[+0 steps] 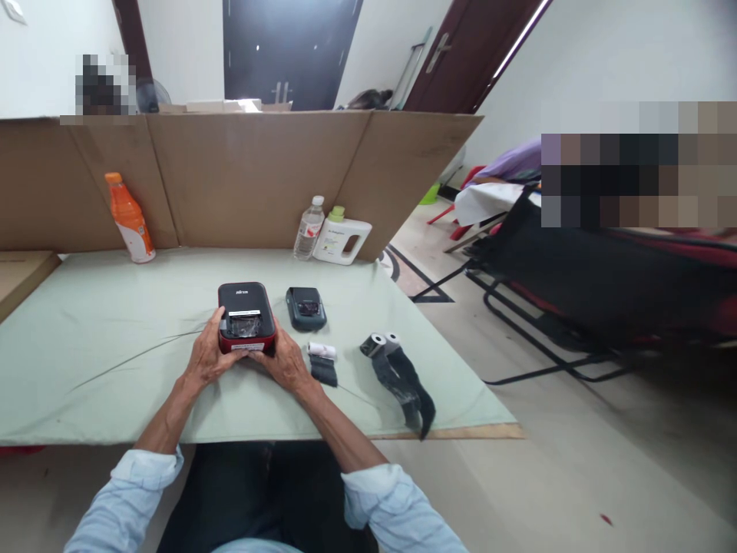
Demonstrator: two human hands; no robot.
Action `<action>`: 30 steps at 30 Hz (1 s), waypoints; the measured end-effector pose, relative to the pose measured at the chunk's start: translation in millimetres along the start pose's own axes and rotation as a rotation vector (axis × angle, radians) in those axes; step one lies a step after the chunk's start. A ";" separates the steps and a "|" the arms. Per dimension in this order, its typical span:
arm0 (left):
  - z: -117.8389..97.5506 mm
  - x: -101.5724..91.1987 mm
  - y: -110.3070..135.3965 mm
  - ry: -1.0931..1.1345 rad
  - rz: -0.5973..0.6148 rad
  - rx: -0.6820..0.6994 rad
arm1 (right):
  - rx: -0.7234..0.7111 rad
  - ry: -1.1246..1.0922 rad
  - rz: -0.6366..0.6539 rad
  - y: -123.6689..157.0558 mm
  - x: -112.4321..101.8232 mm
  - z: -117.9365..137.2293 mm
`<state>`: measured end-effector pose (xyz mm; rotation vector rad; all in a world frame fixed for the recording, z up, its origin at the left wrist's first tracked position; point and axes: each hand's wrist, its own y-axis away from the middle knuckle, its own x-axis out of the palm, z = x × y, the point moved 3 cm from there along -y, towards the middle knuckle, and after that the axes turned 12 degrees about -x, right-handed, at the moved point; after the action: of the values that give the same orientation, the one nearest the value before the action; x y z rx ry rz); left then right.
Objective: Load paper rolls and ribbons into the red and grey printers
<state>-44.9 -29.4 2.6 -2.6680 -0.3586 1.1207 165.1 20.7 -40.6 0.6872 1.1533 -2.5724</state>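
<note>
A portable printer with a black top and red lower edge sits in both of my hands over the table. My left hand grips its left side, thumb along the near edge. My right hand closes round the right side, thumb also at the near edge. Just right of it lies a smaller dark printer. Near my right hand is a small white roll with a dark strip. Farther right, two rolls trail long black ribbons toward the table's near edge.
A green cloth covers the table. Cardboard panels stand along its back, with an orange bottle, a clear water bottle and a white jug before them. A cardboard box is at left. A black folding cot stands right.
</note>
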 end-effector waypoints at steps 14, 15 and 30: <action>3.1 1.0 -2.3 0.096 0.009 -0.041 | 0.012 0.037 0.021 -0.1 3.5 -2.8; 3.9 1.3 -2.5 0.108 0.011 -0.048 | 0.010 0.040 0.019 -0.4 3.8 -2.7; 8.9 -3.7 -4.1 0.081 0.045 -0.203 | 0.039 0.007 0.040 -12.7 3.5 4.5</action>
<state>-54.3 -25.6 0.2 -2.9015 -0.4201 1.0354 155.6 25.6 -31.7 0.7208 1.0838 -2.5676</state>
